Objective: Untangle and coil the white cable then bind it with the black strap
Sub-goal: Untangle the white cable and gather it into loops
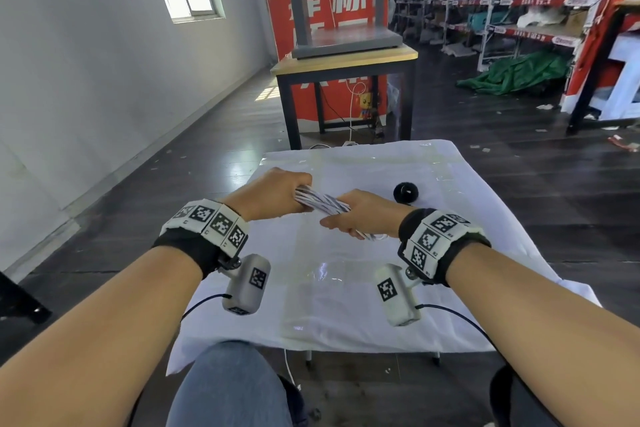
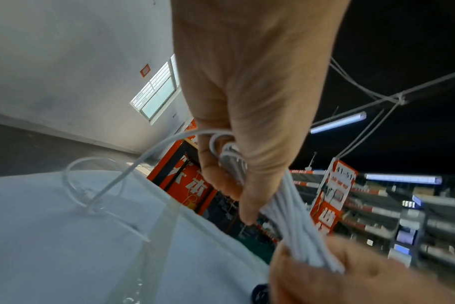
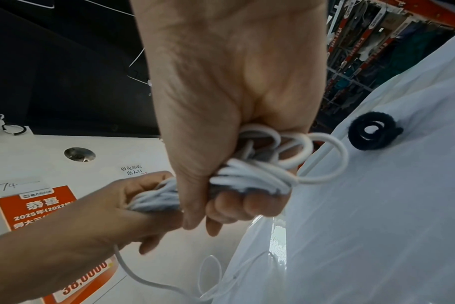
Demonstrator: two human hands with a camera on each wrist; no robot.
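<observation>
now coiling | our left hand (image 1: 277, 192) and right hand (image 1: 363, 215) clench the white cable (image 1: 322, 203) bundle | next we likely need the black strap (image 1: 406, 192), centre right

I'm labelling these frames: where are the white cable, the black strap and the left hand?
white cable (image 1: 322, 203), head view, bundle between the hands.
black strap (image 3: 373, 132), right wrist view, outer coil.
left hand (image 1: 273, 192), head view, back of hand.

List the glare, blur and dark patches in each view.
Head view: glare streaks on the clear film over the table; sharp. Left wrist view: blurred shelves, near-black ceiling, white cable soft. Right wrist view: dark upper left, glare on film; black strap fairly crisp.
</observation>
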